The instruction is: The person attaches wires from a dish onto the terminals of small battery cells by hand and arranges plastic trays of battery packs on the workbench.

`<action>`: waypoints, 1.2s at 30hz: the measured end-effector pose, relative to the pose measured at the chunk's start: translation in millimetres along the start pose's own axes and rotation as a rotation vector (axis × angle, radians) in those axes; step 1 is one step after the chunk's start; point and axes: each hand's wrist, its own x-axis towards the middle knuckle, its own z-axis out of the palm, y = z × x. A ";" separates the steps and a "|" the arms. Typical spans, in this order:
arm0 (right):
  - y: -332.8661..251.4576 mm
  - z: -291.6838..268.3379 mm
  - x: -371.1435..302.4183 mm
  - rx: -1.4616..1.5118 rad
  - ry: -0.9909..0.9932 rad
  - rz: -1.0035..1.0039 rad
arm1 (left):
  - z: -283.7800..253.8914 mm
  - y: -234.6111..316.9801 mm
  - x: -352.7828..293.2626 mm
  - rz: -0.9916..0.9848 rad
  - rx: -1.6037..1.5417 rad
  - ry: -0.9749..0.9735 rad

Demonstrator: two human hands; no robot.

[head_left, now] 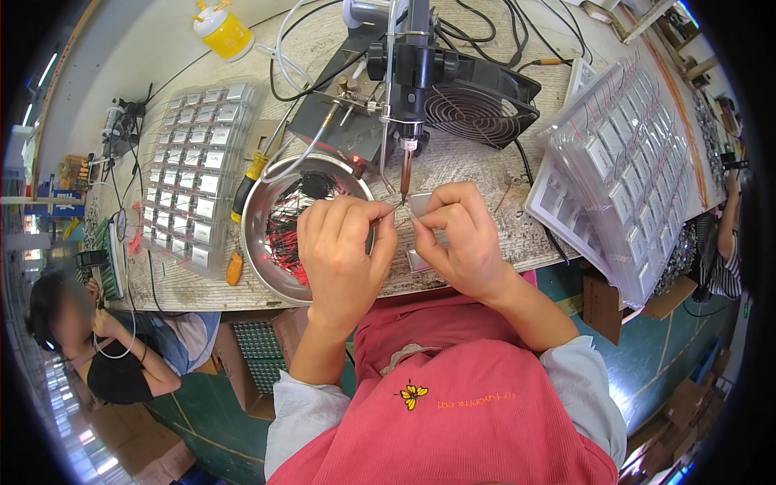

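Under the tip of an upright, clamped soldering iron (pixel 406 166), my two hands come together. Thumb and forefinger of my left hand (pixel 343 246) are pinched on a thin wire, whose end reaches toward the iron's tip. My right hand (pixel 465 242) is pinched too, just right of the tip; whatever its fingertips hold is too small to make out. Flat silver blocks (pixel 419 204) lie partly hidden beneath the right hand. Left of my hands sits a round metal bowl (pixel 250 242) of red and black wires (pixel 284 230), partly covered by my left hand.
A clear tray of silver blocks (pixel 190 174) lies left, beside a yellow-black screwdriver (pixel 249 186) and an orange handle (pixel 234 268). Stacked trays with wired blocks (pixel 622 170) stand right. Behind are a black fan (pixel 477 109) and yellow bottle (pixel 226 39). Another person (pixel 121 356) sits left.
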 end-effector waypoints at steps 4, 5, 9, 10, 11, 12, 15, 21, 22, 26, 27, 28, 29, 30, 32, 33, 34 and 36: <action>-1.1 -0.5 -0.2 0.005 -0.004 0.010 | 0.1 1.0 0.9 -0.002 -0.005 0.004; -1.0 -0.4 -0.5 0.005 -0.004 0.010 | 0.1 1.0 0.8 -0.002 -0.006 0.003; 0.4 -0.3 -2.0 -0.003 -0.005 0.014 | 1.5 -0.6 -1.2 -0.002 -0.002 -0.011; 0.4 -0.3 -2.3 -0.005 -0.005 0.014 | 2.0 -1.2 -2.0 -0.002 0.002 -0.021; 0.5 -0.1 -2.6 -0.006 -0.005 0.014 | 2.0 -1.4 -2.3 -0.001 0.002 -0.020; 0.7 0.4 -3.3 -0.003 -0.008 0.014 | 2.0 -1.6 -2.9 -0.005 0.004 -0.026; -0.1 1.0 -4.7 0.001 -0.012 0.021 | 1.9 -0.6 -2.5 -0.008 0.005 -0.022; -0.5 0.9 -4.5 0.007 -0.009 0.024 | -0.4 0.9 -1.5 -0.015 0.004 -0.026; -0.3 1.1 -4.6 0.007 -0.009 0.020 | -0.9 1.1 -1.4 -0.020 0.007 -0.032; 0.4 2.2 -4.1 0.018 -0.008 0.021 | -0.4 0.0 -1.3 -0.015 0.008 -0.024; 0.3 1.9 -3.7 0.022 -0.008 0.024 | -0.4 0.0 -1.0 -0.012 0.006 -0.020; 0.1 1.6 -3.0 0.026 -0.008 0.026 | -0.5 0.1 -0.5 -0.010 0.004 -0.016; -0.2 1.3 -2.2 0.024 -0.005 0.024 | -0.8 0.5 -0.1 -0.006 0.003 -0.014; -0.1 0.3 -2.4 0.018 -0.004 0.035 | 0.3 1.0 0.4 -0.013 0.000 -0.022; -1.5 -2.0 -3.7 -0.007 0.010 0.044 | 2.2 0.9 -2.2 -0.030 0.000 -0.049; -2.4 -4.6 -5.2 -0.015 -0.008 0.066 | 4.0 0.7 -3.2 -0.031 -0.006 -0.071; -3.0 -6.9 -6.1 -0.030 -0.025 0.090 | 3.4 2.7 -2.4 -0.040 -0.011 -0.085; -0.9 -4.2 -9.8 -0.011 -0.024 0.088 | 1.2 7.3 -2.1 -0.064 -0.004 -0.093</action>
